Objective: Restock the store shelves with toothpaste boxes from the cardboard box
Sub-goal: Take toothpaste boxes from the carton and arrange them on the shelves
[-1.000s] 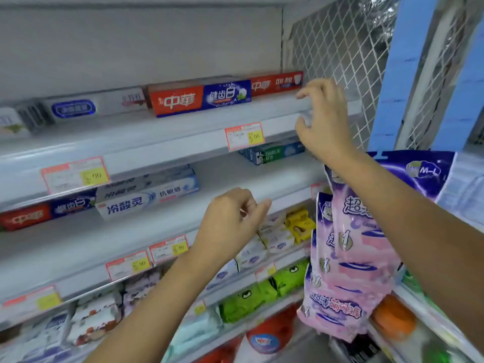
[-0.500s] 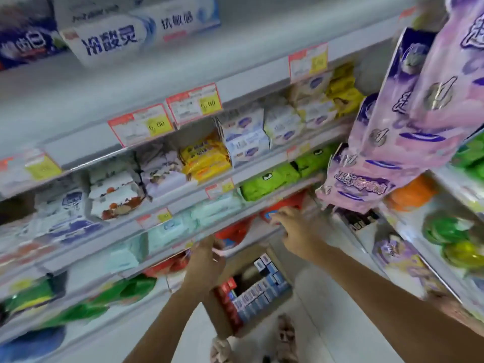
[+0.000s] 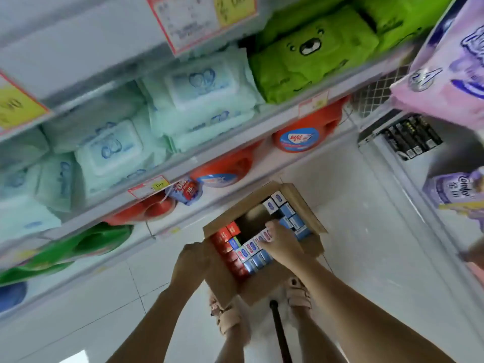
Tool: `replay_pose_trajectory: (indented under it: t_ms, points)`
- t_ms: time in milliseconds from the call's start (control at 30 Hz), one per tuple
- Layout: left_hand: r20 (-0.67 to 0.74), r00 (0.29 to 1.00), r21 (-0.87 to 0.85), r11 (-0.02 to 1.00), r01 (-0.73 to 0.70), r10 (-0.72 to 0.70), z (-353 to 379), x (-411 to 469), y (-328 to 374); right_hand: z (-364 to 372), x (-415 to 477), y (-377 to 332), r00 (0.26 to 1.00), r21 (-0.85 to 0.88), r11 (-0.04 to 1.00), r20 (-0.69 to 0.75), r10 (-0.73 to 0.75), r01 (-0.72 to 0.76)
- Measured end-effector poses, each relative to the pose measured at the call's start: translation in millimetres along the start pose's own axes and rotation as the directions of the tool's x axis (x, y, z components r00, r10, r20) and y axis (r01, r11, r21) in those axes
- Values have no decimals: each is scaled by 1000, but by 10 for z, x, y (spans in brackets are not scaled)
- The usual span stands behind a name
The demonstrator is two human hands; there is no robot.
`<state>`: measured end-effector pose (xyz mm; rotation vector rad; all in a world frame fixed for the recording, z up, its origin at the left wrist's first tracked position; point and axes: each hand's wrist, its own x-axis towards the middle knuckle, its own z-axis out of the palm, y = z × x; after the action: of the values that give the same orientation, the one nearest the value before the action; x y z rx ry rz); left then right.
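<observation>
Reaching into the cardboard box point(image 3: 264, 280) on the floor | right hand point(image 3: 281, 244) fingers closing on toothpaste boxes point(image 3: 252, 247), grip unclear | left hand point(image 3: 192, 260) clamped on box edge | next, I think: lift one out, carry to shelf

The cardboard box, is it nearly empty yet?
Not yet. The cardboard box has a dark gap where some are already gone. The right hand reaches onto the blue-and-white boxes; the left hand steadies the edge. Red boxes remain too.
</observation>
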<state>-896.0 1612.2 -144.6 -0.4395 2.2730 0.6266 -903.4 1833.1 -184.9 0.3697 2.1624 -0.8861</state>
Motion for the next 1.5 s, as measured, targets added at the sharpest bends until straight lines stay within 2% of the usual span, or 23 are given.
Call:
replay_pose_trajectory:
  t_ms: [100, 167, 300, 400, 533, 600, 867, 1067, 1167, 1333, 1500]
  points:
    - [27, 996, 68, 994, -90, 88, 270, 371, -423, 511, 417, 36, 999, 7, 1000, 42, 20, -20]
    - [-4, 995, 76, 992, -103, 103, 417, 553, -695, 807, 670, 40, 998, -5, 999, 49, 35, -35]
    - [-132, 979, -62, 985, -164, 155, 630, 760, -1078, 1271, 1090, 22, 1000, -40, 999, 19, 4, -3]
    - [-152, 980, -141, 979, -149, 127, 758, 895, -1245, 1531, 1332, -3, 999, -14, 999, -4, -47, 47]
    - [-153, 987, -287, 952, -101, 59, 916, 1038, -1332, 1785, 1509, 64, 999, -19, 1000, -43, 16, -17]
    - [-147, 989, -326, 942, -80, 33, 997, 1079, -1300, 1828, 1543, 116, 998, 21, 999, -41, 47, -46]
    - [-53, 994, -547, 836, 47, -90, 1094, 1175, -1143, 1875, 1654, 278, 997, 78, 997, -72, 9, -3]
    - [20, 993, -622, 776, 101, -113, 1044, 1171, -1112, 1828, 1704, 171, 971, 266, 957, -172, 165, -115]
    - [35, 989, -664, 737, 129, -142, 1051, 1176, -1090, 1818, 1732, 92, 951, 258, 956, -235, 202, -139]
    - [43, 986, -675, 723, 147, -160, 1096, 1173, -1073, 1776, 1801, 106, 957, 175, 968, -196, 214, -180]
    - [35, 978, -647, 742, 177, -204, 1095, 1123, -1041, 1617, 1667, 121, 950, 215, 970, -264, 167, -110]
